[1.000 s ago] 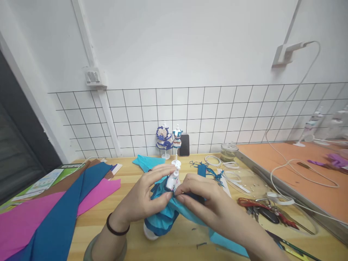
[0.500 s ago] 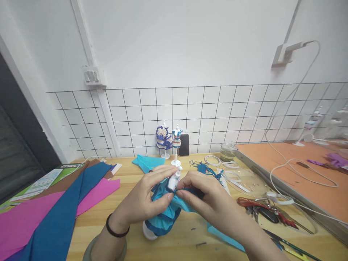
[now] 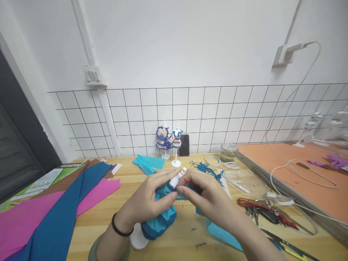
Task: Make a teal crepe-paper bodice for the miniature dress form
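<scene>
Tilted over the table is a small white dress-form mannequin (image 3: 176, 180), its knob pointing up and right and its round base at lower left. Ruffled blue crepe paper (image 3: 161, 222) in light and dark shades wraps its body. My left hand (image 3: 150, 195) is closed around the wrapped body, thumb in front and fingers behind. At the mannequin's upper body, my right hand (image 3: 208, 192) pinches an end of the blue crepe paper between thumb and forefinger. The pinched edge is partly hidden by the fingers.
Pink and dark blue crepe sheets (image 3: 58, 214) lie at left. Two dressed mannequins (image 3: 177, 143) and a phone (image 3: 184, 145) stand by the wall. At right are tape rolls (image 3: 212, 160), a glass jar (image 3: 228, 152), keys (image 3: 268, 212) and scissors (image 3: 285, 244).
The mannequin has tilted further, its base swinging left and down and its knob moving slightly right. Both hands remain on it, and the left wrist has shifted a little right.
</scene>
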`<state>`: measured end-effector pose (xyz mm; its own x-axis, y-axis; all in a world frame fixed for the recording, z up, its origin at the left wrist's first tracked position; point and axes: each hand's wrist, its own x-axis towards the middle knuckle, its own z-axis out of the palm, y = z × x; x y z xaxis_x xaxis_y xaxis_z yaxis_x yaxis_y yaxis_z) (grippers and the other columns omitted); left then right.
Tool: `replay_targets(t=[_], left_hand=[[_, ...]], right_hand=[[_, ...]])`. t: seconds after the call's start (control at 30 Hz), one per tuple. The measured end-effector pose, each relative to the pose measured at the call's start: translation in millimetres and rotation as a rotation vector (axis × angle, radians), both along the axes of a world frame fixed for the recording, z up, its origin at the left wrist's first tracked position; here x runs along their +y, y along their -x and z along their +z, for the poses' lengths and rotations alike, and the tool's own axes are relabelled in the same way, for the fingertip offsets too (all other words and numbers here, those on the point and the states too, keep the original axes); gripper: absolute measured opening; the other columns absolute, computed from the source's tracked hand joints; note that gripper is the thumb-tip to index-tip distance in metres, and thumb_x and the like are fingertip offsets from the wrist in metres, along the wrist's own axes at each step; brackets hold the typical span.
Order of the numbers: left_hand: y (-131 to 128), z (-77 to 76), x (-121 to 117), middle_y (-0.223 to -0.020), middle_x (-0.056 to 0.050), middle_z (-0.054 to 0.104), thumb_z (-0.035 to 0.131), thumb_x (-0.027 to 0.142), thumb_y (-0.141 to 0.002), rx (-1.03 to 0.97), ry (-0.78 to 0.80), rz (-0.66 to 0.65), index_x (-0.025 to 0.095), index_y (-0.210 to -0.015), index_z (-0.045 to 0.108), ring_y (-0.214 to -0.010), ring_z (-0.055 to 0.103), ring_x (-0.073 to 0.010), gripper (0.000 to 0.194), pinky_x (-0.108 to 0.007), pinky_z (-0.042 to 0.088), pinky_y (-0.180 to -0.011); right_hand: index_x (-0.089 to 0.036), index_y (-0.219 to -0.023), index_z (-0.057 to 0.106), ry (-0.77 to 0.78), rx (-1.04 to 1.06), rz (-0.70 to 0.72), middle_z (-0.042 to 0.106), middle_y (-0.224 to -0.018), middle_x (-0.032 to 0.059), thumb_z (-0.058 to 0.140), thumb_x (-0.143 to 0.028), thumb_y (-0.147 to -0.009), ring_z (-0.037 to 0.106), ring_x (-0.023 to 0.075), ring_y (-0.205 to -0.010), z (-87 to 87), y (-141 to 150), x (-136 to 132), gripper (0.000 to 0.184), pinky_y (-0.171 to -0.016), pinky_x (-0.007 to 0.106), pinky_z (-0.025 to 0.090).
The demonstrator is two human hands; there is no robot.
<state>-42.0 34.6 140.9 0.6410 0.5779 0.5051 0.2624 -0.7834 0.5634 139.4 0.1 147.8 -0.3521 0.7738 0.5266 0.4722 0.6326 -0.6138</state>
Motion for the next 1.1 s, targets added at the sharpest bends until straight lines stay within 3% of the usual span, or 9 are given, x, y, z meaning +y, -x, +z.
replay_targets(t=[0.5, 0.8, 1.1], left_hand=[[-5, -0.4, -13, -0.137, -0.004, 0.040, 0.058, 0.027, -0.078, -0.077, 0.091, 0.022, 0.026, -0.132, 0.035, -0.125, 0.034, -0.0266, 0.058, -0.042, 0.029, -0.104], [-8, -2.5, -10, -0.140, -0.001, 0.033, 0.043, 0.030, -0.087, -0.094, 0.214, 0.044, 0.029, -0.136, 0.023, -0.127, 0.032, -0.0229, 0.052, -0.040, 0.028, -0.105], [0, -1.0, -5, -0.142, 0.001, 0.030, 0.038, 0.032, -0.089, -0.059, 0.176, 0.154, 0.031, -0.136, 0.020, -0.128, 0.028, -0.0229, 0.051, -0.041, 0.024, -0.106]], right_hand=[[-0.020, -0.076, 0.057, -0.020, 0.089, -0.020, 0.058, -0.071, -0.0016, 0.055, -0.017, -0.080, 0.053, 0.0120, -0.066, 2.0, 0, -4, 0.006, -0.059, 0.023, 0.041], [-0.020, -0.077, 0.055, 0.009, 0.084, -0.051, 0.056, -0.069, -0.0024, 0.051, -0.019, -0.083, 0.051, 0.0117, -0.064, -1.4, 0, -1, 0.007, -0.059, 0.023, 0.041], [-0.022, -0.092, 0.051, -0.072, 0.057, -0.160, 0.057, -0.084, 0.0021, 0.050, -0.024, -0.084, 0.053, 0.0147, -0.069, -5.4, 0, 1, 0.008, -0.062, 0.029, 0.046]])
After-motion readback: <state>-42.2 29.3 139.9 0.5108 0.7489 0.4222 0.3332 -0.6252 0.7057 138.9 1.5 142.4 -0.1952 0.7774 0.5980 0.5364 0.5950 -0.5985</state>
